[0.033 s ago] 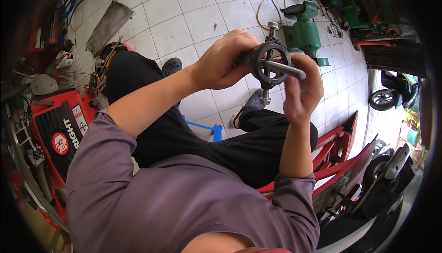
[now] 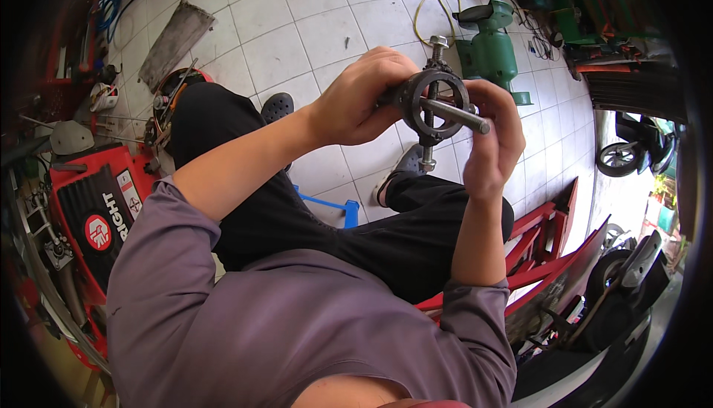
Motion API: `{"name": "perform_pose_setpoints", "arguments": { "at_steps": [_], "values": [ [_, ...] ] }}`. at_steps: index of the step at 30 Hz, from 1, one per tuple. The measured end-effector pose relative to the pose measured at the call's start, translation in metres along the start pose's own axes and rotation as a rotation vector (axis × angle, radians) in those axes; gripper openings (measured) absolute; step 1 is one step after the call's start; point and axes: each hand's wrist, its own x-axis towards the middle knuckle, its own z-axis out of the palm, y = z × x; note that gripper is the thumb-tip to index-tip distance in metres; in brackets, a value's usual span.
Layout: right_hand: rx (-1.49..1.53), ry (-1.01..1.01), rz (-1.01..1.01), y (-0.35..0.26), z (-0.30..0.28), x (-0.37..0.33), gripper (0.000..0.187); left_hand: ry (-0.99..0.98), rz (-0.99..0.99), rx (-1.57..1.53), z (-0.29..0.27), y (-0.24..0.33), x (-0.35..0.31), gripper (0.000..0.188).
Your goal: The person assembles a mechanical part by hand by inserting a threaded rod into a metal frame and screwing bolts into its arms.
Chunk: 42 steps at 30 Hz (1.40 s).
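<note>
A dark metal ring tool [image 2: 410,103] is held up over my knees. A threaded bolt [image 2: 439,46] sticks out of its top, and a lower bolt [image 2: 427,157] points down below it. Across the front of the ring lies a grey metal rod [image 2: 457,115], its end toward the right. My left hand [image 2: 364,96] is closed round the tool's left side, where the fingers cover part of it. On the other side my right hand [image 2: 499,137] curls its fingers behind the ring, with the thumb at the rod's end.
A green machine [image 2: 493,55] stands on the tiled floor beyond my hands. A grey plank [image 2: 177,43] lies at the far left, above a red-and-black case [image 2: 95,215]. Red metal frames [image 2: 546,248] are at my right, and a motorbike [image 2: 620,157] is farther right.
My right hand has shifted slightly right, its thumb now at the rod's tip. The rod's end has dipped slightly; the left hand stays in place.
</note>
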Motion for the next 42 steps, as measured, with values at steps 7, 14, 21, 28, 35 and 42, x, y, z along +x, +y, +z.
{"name": "perform_pose_setpoints", "arguments": {
  "at_steps": [7, 14, 21, 28, 35, 42],
  "values": [
    [0.054, -0.158, 0.213, -0.010, -0.009, -0.007, 0.026, -0.012, 0.058, 0.068, 0.003, 0.008, 0.007, 0.036],
    [-0.177, -0.102, -0.153, -0.015, -0.001, -0.006, 0.009, -0.061, 0.009, -0.017, 0.003, 0.014, 0.001, 0.027],
    [-0.239, -0.031, -0.403, -0.008, -0.003, -0.003, 0.008, -0.131, 0.031, -0.068, 0.000, 0.018, 0.010, 0.025],
    [-0.177, -0.026, -0.362, -0.012, -0.003, -0.003, 0.014, -0.093, 0.015, -0.113, 0.003, 0.026, 0.012, 0.028],
    [-0.045, -0.044, 0.184, -0.032, -0.002, -0.010, 0.023, -0.072, 0.130, 0.205, 0.002, 0.026, 0.015, 0.035],
    [-0.215, 0.103, -0.234, -0.010, 0.007, -0.011, 0.025, -0.042, -0.162, -0.210, 0.017, 0.039, 0.007, 0.026]
  ]
}}
